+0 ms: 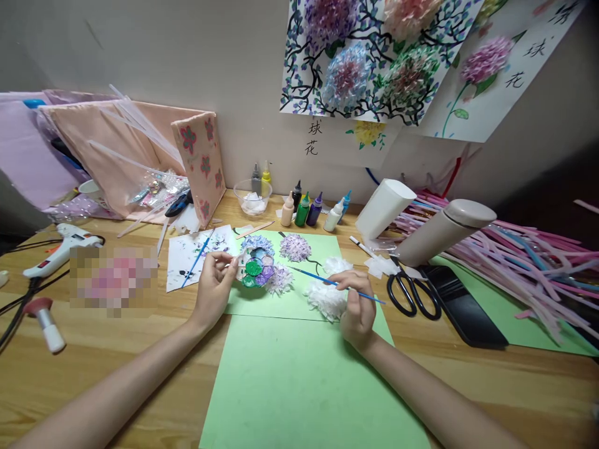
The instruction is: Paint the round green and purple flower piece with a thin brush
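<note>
Between the thumb and fingers of my left hand (218, 280) is the rim of a paint palette (255, 268), flower-shaped, with green, purple and bluish paint in its wells. It is held above the green paper (299, 368). My right hand (358, 305) grips a thin blue paintbrush (337, 285), its tip pointing left toward the palette. Beneath and around the brush lie white ruffled paper flowers (327, 300). A lilac paper flower (295, 247) sits behind the palette, and a pale purple one (281, 279) is partly hidden by it.
A paint-stained sheet (191, 259) bears a second blue brush (197, 259). Paint bottles (303, 210) line the back by a clear bowl (253, 198). At right are black-handled scissors (414, 294), a black phone (463, 305) and a tumbler (447, 231). A glue gun (60, 249) lies left.
</note>
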`<state>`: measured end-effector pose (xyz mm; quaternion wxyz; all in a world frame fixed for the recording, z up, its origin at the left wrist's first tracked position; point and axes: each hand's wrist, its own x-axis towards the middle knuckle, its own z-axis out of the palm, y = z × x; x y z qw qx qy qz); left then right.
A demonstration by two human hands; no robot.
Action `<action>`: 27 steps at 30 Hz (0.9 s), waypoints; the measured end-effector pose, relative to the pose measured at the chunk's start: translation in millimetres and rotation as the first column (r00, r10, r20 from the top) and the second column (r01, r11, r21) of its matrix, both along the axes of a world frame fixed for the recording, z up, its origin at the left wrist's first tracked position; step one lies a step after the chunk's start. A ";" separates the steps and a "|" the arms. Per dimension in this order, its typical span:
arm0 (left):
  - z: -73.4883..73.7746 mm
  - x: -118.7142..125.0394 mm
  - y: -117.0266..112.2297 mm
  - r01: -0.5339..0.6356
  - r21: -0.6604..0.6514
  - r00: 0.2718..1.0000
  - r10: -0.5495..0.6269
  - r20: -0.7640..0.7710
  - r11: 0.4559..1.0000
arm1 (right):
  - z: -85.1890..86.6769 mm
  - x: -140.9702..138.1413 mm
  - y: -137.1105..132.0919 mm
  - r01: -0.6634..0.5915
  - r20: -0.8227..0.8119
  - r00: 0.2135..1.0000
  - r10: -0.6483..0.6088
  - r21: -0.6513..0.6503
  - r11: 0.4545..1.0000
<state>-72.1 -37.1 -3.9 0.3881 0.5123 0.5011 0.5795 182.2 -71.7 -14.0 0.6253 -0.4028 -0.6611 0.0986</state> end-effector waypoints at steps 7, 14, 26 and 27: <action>0.9 0.8 0.3 0.013 -0.004 1.000 -0.013 -0.001 1.000 | -1.8 2.3 3.5 -0.001 -0.018 1.000 0.000 -0.056 0.998; 0.5 1.0 0.9 -0.008 -0.006 1.000 0.008 -0.014 1.000 | 0.2 1.7 1.1 0.004 0.033 0.999 -0.003 -0.041 0.999; 0.8 0.8 0.2 0.002 -0.005 1.000 -0.003 -0.017 1.000 | 1.6 2.0 -0.9 -0.011 0.175 0.985 0.015 -0.023 1.000; 0.6 0.7 0.3 0.003 -0.005 1.000 -0.003 -0.016 1.000 | 2.1 1.8 -1.1 0.003 0.173 0.985 -0.001 -0.015 1.000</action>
